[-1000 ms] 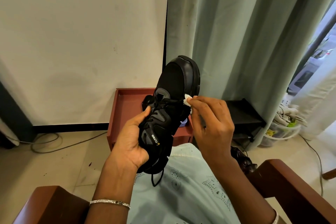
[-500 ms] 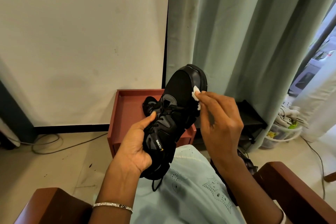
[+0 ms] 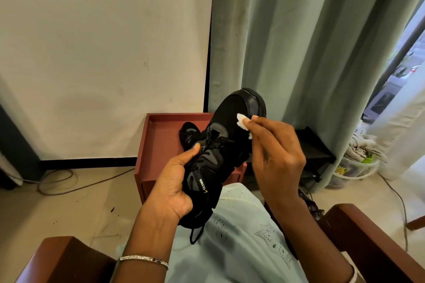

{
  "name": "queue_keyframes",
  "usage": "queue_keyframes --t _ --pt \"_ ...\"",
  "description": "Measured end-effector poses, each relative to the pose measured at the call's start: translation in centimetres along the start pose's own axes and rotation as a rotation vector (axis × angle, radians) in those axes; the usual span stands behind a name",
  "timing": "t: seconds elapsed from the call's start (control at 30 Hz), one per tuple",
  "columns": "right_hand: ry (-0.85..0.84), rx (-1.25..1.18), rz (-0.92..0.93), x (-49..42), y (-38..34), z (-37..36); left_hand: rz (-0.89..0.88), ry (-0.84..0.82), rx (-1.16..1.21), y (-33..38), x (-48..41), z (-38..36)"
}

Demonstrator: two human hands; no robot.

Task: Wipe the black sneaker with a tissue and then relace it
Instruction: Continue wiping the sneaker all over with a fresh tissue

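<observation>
Black sneaker (image 3: 226, 112) we judged light, stiff-soled; left hand (image 3: 171, 187) gripped its rear, right fingers (image 3: 261, 125) pinched flimsy tissue (image 3: 242, 122).

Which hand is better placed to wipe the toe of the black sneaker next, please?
The right hand: it pinches the tissue against the black sneaker near the toe, while the left hand grips the sneaker's rear half and is busy holding it up.
</observation>
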State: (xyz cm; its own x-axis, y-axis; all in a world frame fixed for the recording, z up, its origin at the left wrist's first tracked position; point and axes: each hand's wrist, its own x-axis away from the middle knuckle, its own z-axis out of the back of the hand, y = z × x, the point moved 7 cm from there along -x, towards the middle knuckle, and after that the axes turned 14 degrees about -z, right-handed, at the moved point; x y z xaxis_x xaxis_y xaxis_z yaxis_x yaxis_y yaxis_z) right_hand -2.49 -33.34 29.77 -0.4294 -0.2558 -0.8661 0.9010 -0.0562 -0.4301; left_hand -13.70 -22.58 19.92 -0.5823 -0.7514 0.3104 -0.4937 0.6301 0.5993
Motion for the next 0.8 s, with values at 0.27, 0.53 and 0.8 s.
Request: queue_keyframes --t 0.27,0.53,0.8 --pt "-0.112 -0.039 0.014 4.8 -0.3 -0.4 0.012 -0.002 -0.027 0.2 0.1 0.2" --pt "0.023 0.016 -0.012 -0.9 1.4 0.8 -0.028 0.0 -0.054 0.3 0.2 -0.1" --pt "-0.053 -0.001 -0.009 3.1 0.9 0.4 -0.018 -0.01 -0.038 0.3 -0.2 0.2"
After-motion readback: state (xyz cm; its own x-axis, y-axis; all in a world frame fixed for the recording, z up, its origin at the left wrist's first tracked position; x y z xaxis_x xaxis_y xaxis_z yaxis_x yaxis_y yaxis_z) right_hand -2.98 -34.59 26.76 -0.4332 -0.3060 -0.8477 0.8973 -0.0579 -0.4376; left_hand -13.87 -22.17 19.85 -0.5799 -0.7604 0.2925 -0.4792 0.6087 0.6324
